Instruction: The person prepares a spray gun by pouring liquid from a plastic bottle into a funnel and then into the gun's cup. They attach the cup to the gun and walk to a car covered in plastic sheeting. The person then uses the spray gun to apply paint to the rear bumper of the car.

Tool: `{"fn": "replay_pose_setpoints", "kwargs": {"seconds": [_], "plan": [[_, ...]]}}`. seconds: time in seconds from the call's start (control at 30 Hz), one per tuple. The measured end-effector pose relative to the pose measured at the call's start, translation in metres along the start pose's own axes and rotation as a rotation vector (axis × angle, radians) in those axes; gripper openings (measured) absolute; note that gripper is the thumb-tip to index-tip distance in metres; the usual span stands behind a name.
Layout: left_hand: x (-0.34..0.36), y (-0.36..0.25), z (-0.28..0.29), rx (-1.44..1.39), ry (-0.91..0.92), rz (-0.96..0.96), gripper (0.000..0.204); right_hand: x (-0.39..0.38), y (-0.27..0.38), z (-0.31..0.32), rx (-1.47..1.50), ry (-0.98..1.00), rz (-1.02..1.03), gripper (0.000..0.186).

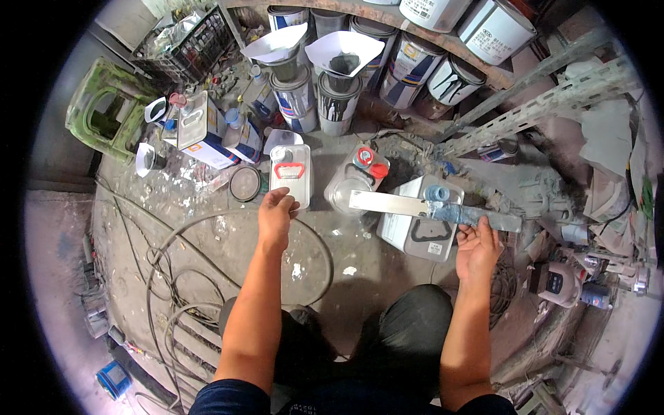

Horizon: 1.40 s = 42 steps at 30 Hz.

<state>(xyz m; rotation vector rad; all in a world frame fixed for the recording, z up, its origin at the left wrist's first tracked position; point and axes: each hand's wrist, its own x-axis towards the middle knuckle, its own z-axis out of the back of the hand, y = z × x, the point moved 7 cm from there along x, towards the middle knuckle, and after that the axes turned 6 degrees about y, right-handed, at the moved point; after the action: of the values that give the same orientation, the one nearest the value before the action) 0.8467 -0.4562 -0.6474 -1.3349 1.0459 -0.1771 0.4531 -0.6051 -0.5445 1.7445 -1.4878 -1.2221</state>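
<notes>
While gripping the flat metal stirring strip (394,203) by its far end, right hand (477,247) closed on it, with the wet blue-grey smear just beyond the fingers. Lies level across the top of the white rectangular can (420,232) with the black handle, its clean end reaching out over the clear plastic jug (351,185) with red caps. Left hand (277,209) loosely curled and holding nothing, at the near edge of the red-handled tin (291,173); cannot tell whether touching or just short of it. Hands well apart, one to each side of the knees.

Risks, as a judgement: paint dripping off the smeared part onto the can's top or the floor if tilted; the long free end swinging into the jug and knocking it over on a careless turn; wet fingers slipping along the strip, so near the smear.

Tight on the far side: round paint cans with paper funnels (344,52) packed behind, a loose round lid (245,184) just beside the tin, perforated steel angles (546,100) slanting in at the right. Open floor only close in front of the knees, though ringed by hose loops (207,273) ready to catch a foot
</notes>
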Motion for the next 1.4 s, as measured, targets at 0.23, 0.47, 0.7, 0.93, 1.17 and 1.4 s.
{"fn": "replay_pose_setpoints", "kwargs": {"seconds": [0.23,0.47,0.7,0.93,1.17,1.4], "plan": [[-0.05,0.022,0.026,-0.146,-0.027,0.192,0.021,-0.002,-0.037,0.047,0.027,-0.05,-0.241,0.012],[-0.14,0.055,0.069,-0.158,-0.133,0.379,0.017,-0.001,-0.035,0.04,-0.063,0.023,-0.362,0.014],[-0.232,0.05,0.128,-0.132,-0.215,0.46,0.031,0.004,-0.037,0.051,-0.123,-0.06,-0.553,0.019],[-0.426,0.058,0.207,0.076,-0.407,0.579,0.03,-0.101,-0.009,0.056,-0.569,0.089,-0.914,0.024],[-0.634,0.072,0.191,0.163,-0.413,0.831,0.033,-0.29,0.044,0.047,-1.923,1.248,-1.088,0.057],[-0.761,0.068,0.205,-0.126,-0.682,0.693,0.039,-0.288,0.082,0.009,-2.028,1.442,-1.222,0.024]]}}
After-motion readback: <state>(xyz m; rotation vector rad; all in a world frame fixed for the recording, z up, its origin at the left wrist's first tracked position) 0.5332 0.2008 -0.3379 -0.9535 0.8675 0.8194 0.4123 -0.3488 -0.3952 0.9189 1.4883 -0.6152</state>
